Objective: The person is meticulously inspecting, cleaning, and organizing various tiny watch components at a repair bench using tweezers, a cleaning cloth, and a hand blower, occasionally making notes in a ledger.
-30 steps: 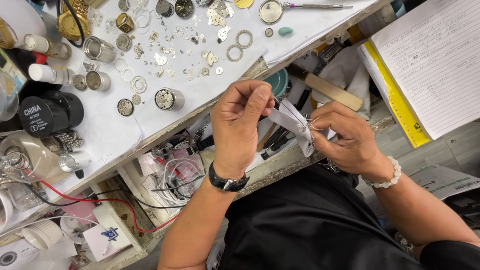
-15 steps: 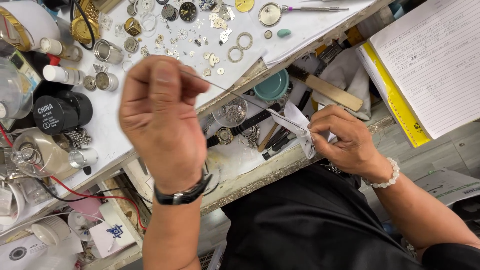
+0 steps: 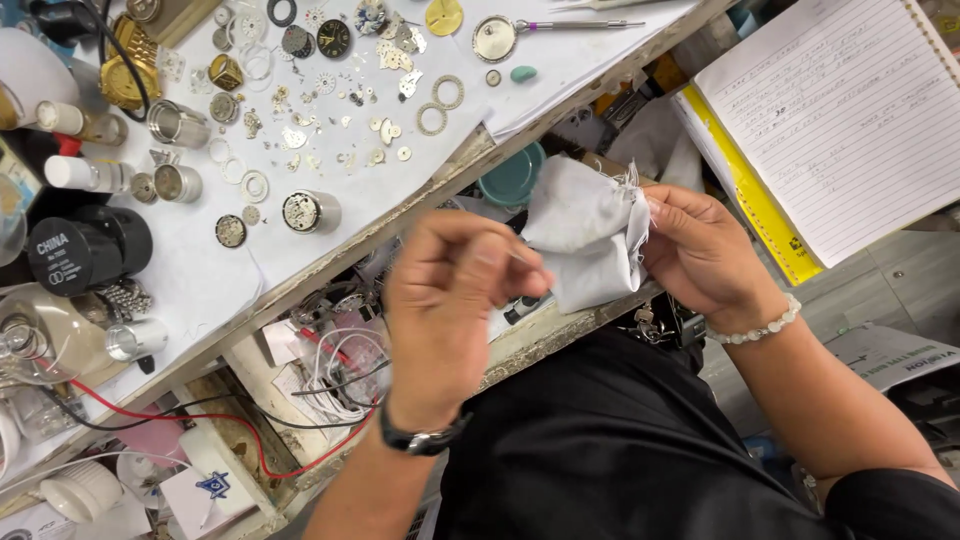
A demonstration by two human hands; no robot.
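White cloth [image 3: 588, 238] hangs bunched in the right hand [image 3: 705, 255], pinched at its frayed edge just off the counter [image 3: 200, 290]; the left hand [image 3: 455, 300] is clenched on something too small to identify, which could drop among the loose watch parts [image 3: 330, 110]

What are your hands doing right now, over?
Left hand pinched shut, contents hidden. Right hand fingers grip white cloth. Both above bench edge; watch parts lie apart. Nothing between hands.

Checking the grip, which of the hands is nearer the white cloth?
Right. The right hand pinches the white cloth at its frayed edge; the left hand sits just beside it.
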